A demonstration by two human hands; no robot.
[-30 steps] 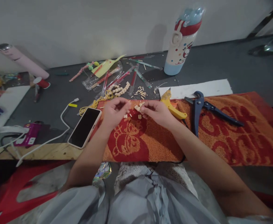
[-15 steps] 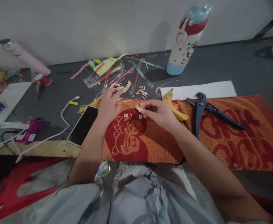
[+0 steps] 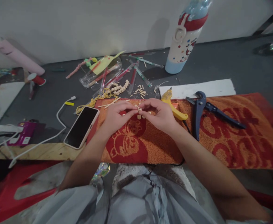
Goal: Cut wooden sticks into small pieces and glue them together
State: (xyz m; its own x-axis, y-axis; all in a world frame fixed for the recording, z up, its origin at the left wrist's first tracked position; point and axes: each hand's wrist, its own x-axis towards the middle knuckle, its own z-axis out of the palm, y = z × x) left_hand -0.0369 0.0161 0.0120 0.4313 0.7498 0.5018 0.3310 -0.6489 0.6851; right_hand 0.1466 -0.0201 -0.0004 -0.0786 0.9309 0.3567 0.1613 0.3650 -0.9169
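Showing two bare hands at work over a patterned orange-and-red towel (image 3: 161, 146), seen from above. The right hand (image 3: 163, 114) pinches a small cluster of pale wooden pieces (image 3: 139, 109) between thumb and fingertips; the left hand (image 3: 117, 115) meets it from the opposite side, thumb and forefinger drawn together at the cluster, though whether they grasp it or a separate sliver cannot be told at this size. The cluster lies between the two sets of fingertips, above the towel's far part. Beyond the hands, on the dark tabletop (image 3: 54, 88), are curved rows of joined wooden pieces (image 3: 124, 88) and, to their right, a scatter of short loose sticks (image 3: 141, 92). Longer thin sticks (image 3: 112, 102) lie just beyond the left hand, near a tangle of yellow cord (image 3: 89, 104). A phone (image 3: 81, 127) rests left of the left wrist, its screen dark. Right of the right hand, a yellow glue gun (image 3: 178, 114) lies beside a blue cutter (image 3: 198, 115) with spread handles; a white strip (image 3: 201, 89) extends behind both. An upright bottle (image 3: 180, 51) with a red collar stands farther back.
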